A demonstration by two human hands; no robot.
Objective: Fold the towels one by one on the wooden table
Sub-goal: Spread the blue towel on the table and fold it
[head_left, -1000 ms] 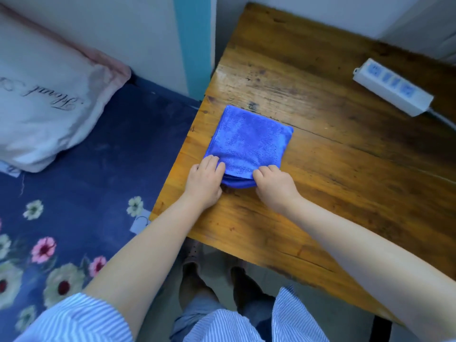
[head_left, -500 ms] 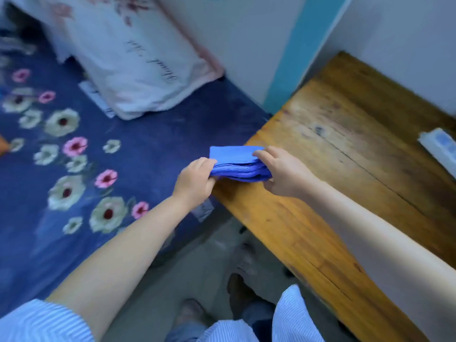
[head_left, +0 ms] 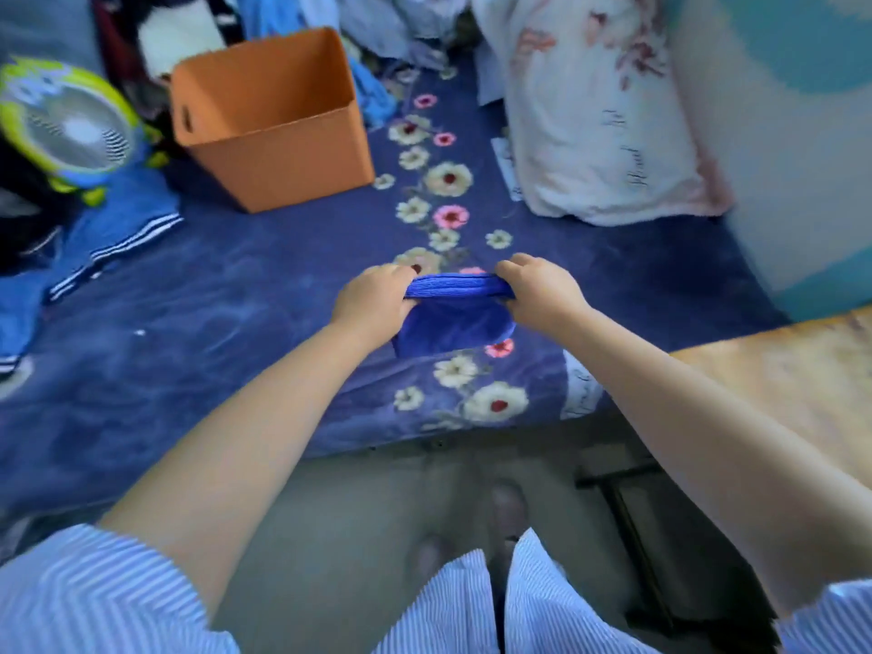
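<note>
A folded blue towel (head_left: 453, 318) hangs in the air above the flowered blue bedspread, held at both ends. My left hand (head_left: 373, 299) grips its left end and my right hand (head_left: 542, 287) grips its right end, fingers curled over the top fold. The lower part of the towel sags between my hands. Only a corner of the wooden table (head_left: 783, 370) shows, at the right edge, well away from the towel. The view is blurred by motion.
An orange bin (head_left: 273, 144), empty as far as I can see, stands on the bed at the upper left. A small fan (head_left: 71, 129) and piled clothes lie further left. A white pillow (head_left: 599, 120) leans at the upper right. The grey floor and my feet are below.
Both hands lifted the folded towel off the table and carried it left, over the bed. My view swung left, so the bin and fan came into sight.
</note>
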